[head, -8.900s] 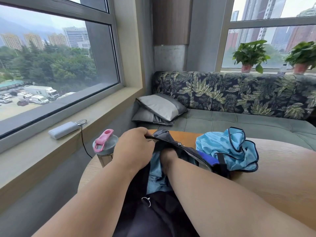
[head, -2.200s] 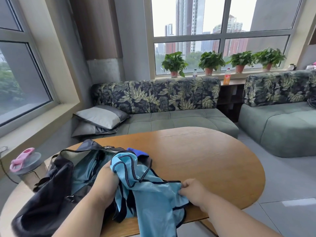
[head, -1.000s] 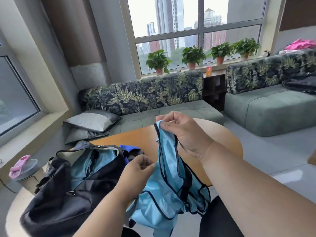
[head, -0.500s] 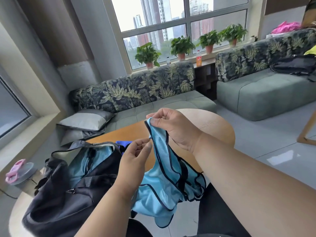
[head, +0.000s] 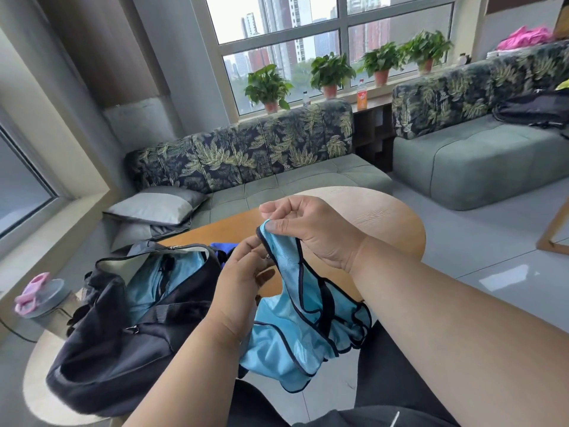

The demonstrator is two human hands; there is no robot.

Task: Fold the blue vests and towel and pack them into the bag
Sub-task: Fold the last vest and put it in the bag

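A light blue vest (head: 295, 328) with dark trim hangs crumpled in the air over the near edge of the round wooden table (head: 385, 217). My right hand (head: 304, 226) pinches its top strap between thumb and fingers. My left hand (head: 243, 272) holds the dark trim just below, its fingers curled on the edge. The black bag (head: 117, 343) lies unzipped on the table's left side with light blue cloth (head: 154, 282) inside it. A scrap of darker blue fabric (head: 223, 246) shows behind the bag's far end.
A shaker bottle with a pink lid (head: 40, 300) stands at the table's left edge. Behind the table runs a green sofa (head: 292, 180) with leaf-print backs and grey pillows (head: 157, 208). A second sofa (head: 480, 158) is at right; grey tiled floor lies between.
Since the earliest frame my hands left the bag and lifted the vest off the table. In the last second my left hand rose to meet the strap held by my right.
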